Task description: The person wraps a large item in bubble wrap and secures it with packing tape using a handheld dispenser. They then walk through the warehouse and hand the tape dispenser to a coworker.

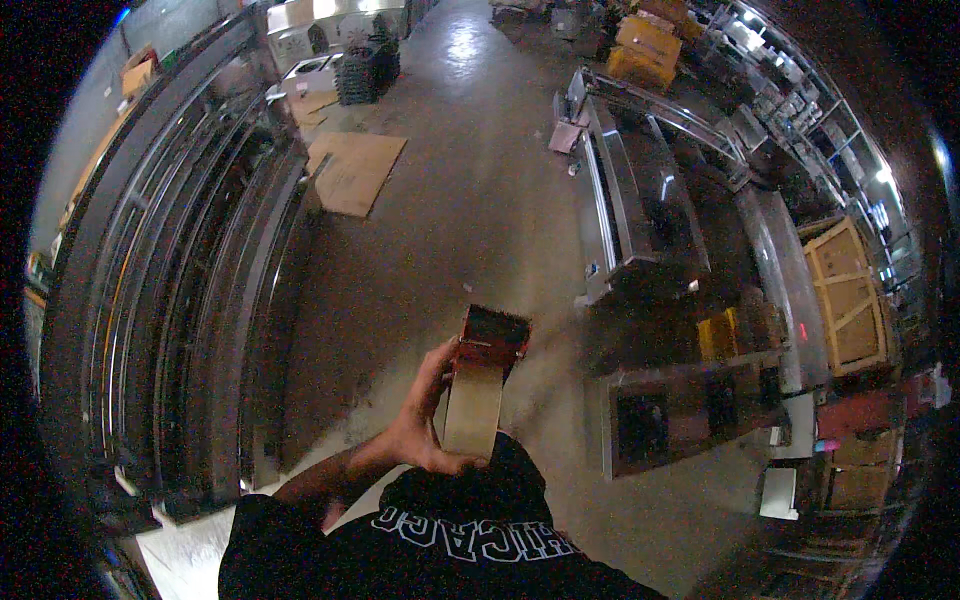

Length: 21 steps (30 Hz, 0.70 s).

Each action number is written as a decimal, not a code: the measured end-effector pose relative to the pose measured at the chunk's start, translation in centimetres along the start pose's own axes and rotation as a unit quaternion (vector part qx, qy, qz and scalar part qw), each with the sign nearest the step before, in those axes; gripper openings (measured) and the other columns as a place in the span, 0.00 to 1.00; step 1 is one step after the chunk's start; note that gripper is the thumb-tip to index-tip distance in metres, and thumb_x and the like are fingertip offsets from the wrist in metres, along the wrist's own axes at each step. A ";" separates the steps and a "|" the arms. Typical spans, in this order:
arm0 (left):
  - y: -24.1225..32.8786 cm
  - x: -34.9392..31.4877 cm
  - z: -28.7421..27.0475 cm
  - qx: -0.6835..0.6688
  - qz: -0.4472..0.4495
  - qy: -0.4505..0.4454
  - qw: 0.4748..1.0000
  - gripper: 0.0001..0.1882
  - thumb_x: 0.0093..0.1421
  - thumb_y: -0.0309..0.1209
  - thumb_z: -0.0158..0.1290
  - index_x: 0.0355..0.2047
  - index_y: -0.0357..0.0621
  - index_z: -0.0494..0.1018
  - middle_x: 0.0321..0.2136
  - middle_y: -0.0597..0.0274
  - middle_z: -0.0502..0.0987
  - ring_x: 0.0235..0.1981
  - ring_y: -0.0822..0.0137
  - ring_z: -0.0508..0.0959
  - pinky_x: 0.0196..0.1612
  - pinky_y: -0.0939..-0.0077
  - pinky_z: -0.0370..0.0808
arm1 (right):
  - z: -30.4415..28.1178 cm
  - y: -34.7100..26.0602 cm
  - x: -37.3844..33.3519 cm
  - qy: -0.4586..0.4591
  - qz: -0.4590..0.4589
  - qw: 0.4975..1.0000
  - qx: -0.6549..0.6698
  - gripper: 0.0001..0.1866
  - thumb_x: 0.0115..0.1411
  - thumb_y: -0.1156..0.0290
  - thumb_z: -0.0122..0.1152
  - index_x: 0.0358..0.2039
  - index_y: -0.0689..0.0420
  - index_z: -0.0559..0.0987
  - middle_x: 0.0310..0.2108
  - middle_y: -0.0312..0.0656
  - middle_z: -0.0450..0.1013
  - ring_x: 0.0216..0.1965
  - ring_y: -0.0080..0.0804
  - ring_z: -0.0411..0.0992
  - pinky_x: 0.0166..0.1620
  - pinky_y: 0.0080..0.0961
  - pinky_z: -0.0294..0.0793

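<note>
My left hand [425, 425] is closed around a box-shaped piece [473, 408] in front of my chest. Its near face is flat, pale and beige, while the far end is dark reddish brown. The thumb lies along the near edge and the fingers wrap the left side. What the far end is made of is too dark and grainy to tell. No part of my right hand shows.
Long dark metal profiles [190, 270] stand along the left. Flat cardboard [360, 172] lies on the floor ahead. To the right are a long metal frame unit [610, 190], a low metal frame with dark openings [690, 410] and a wooden crate [848, 295].
</note>
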State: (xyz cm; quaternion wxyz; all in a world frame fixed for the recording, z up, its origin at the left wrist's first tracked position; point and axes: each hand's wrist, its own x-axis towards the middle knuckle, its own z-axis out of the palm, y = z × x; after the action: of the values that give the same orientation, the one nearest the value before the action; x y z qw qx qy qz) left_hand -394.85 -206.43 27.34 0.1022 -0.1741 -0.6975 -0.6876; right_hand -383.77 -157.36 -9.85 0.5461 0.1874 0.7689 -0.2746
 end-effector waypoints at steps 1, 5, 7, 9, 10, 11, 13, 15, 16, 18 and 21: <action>-1.7 2.1 -1.3 -0.021 -0.020 0.022 0.999 0.76 0.35 0.42 0.78 0.75 0.43 0.37 0.70 0.54 0.52 0.72 0.56 0.54 0.70 0.55 0.55 | -2.1 -2.8 1.1 -0.001 0.003 1.000 -0.012 0.30 0.66 0.51 0.59 0.63 0.56 0.71 0.48 0.46 0.74 0.46 0.44 0.72 0.48 0.42 0.72; -7.6 16.0 -6.6 -0.076 -0.026 0.064 0.995 0.76 0.36 0.43 0.78 0.75 0.43 0.36 0.71 0.54 0.51 0.72 0.56 0.54 0.71 0.55 0.54 | -13.5 -19.3 8.3 0.015 -0.044 0.999 -0.022 0.29 0.66 0.54 0.60 0.62 0.56 0.72 0.43 0.44 0.74 0.40 0.39 0.71 0.42 0.39 0.72; -9.4 22.2 -9.8 -0.077 -0.018 0.072 0.994 0.76 0.36 0.43 0.78 0.75 0.43 0.36 0.71 0.53 0.52 0.72 0.56 0.54 0.71 0.56 0.54 | -20.1 -29.2 11.4 0.040 -0.098 0.994 -0.016 0.28 0.66 0.56 0.60 0.62 0.55 0.72 0.41 0.43 0.74 0.37 0.36 0.71 0.39 0.37 0.72; -9.8 27.1 -13.2 -0.057 -0.010 0.084 0.995 0.76 0.36 0.43 0.78 0.75 0.43 0.36 0.71 0.53 0.53 0.72 0.56 0.55 0.71 0.56 0.54 | -25.9 -40.0 14.1 0.047 -0.158 0.986 0.031 0.27 0.66 0.58 0.61 0.62 0.55 0.72 0.39 0.42 0.74 0.35 0.33 0.71 0.36 0.35 0.71; -11.1 30.3 -15.1 -0.085 -0.020 0.093 0.992 0.76 0.36 0.44 0.79 0.75 0.43 0.36 0.71 0.52 0.53 0.72 0.56 0.55 0.71 0.56 0.54 | -30.0 -45.9 15.6 0.050 -0.209 0.972 0.093 0.27 0.66 0.58 0.61 0.62 0.55 0.72 0.38 0.41 0.74 0.33 0.32 0.71 0.35 0.35 0.71; -12.0 32.3 -17.0 -0.110 -0.030 0.108 0.988 0.76 0.36 0.44 0.79 0.75 0.43 0.36 0.71 0.52 0.54 0.72 0.56 0.55 0.71 0.56 0.54 | -33.7 -52.5 17.1 0.014 -0.275 0.942 0.192 0.27 0.65 0.59 0.61 0.62 0.55 0.72 0.37 0.41 0.74 0.32 0.31 0.71 0.33 0.34 0.71; -15.6 36.6 -19.3 -0.134 -0.055 0.147 0.978 0.76 0.36 0.44 0.78 0.75 0.42 0.37 0.70 0.51 0.54 0.71 0.55 0.56 0.71 0.55 0.54 | -42.1 -65.6 19.4 -0.042 -0.384 0.870 0.306 0.26 0.65 0.61 0.62 0.62 0.55 0.72 0.34 0.39 0.74 0.29 0.28 0.70 0.30 0.32 0.71; -20.1 40.8 -22.7 -0.117 -0.103 0.200 0.967 0.75 0.37 0.43 0.78 0.75 0.42 0.37 0.70 0.49 0.55 0.71 0.54 0.57 0.71 0.55 0.55 | -47.8 -77.8 21.5 0.004 -0.419 0.875 0.244 0.26 0.66 0.61 0.61 0.62 0.55 0.72 0.33 0.39 0.74 0.29 0.27 0.71 0.29 0.32 0.71; -22.6 43.2 -23.9 -0.160 -0.053 0.225 0.960 0.74 0.37 0.42 0.78 0.75 0.42 0.37 0.69 0.49 0.55 0.71 0.54 0.58 0.70 0.55 0.55 | -50.9 -83.3 21.9 0.056 -0.428 0.883 0.183 0.26 0.66 0.60 0.61 0.62 0.55 0.72 0.33 0.40 0.75 0.30 0.27 0.71 0.30 0.32 0.72; -27.7 48.2 -28.9 -0.187 -0.012 0.278 0.942 0.73 0.39 0.39 0.77 0.75 0.42 0.38 0.69 0.48 0.56 0.70 0.53 0.60 0.70 0.54 0.57 | -52.1 -93.7 25.8 0.089 -0.419 0.896 0.118 0.25 0.66 0.60 0.61 0.61 0.55 0.73 0.33 0.40 0.75 0.30 0.28 0.71 0.30 0.33 0.72; -32.6 58.1 -37.6 -0.144 0.055 0.239 0.959 0.71 0.40 0.36 0.77 0.75 0.43 0.38 0.69 0.47 0.56 0.68 0.54 0.62 0.68 0.53 0.61 | -56.3 -101.3 27.9 0.158 -0.376 0.912 0.044 0.24 0.66 0.60 0.61 0.59 0.55 0.74 0.33 0.41 0.75 0.30 0.29 0.72 0.31 0.34 0.73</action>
State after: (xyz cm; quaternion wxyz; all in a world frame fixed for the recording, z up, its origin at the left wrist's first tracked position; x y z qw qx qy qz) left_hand -464.32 -237.72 20.67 0.2778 -0.0553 -0.5358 -0.7954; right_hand -494.12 -201.28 0.09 0.2657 -0.0505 0.8458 -0.4600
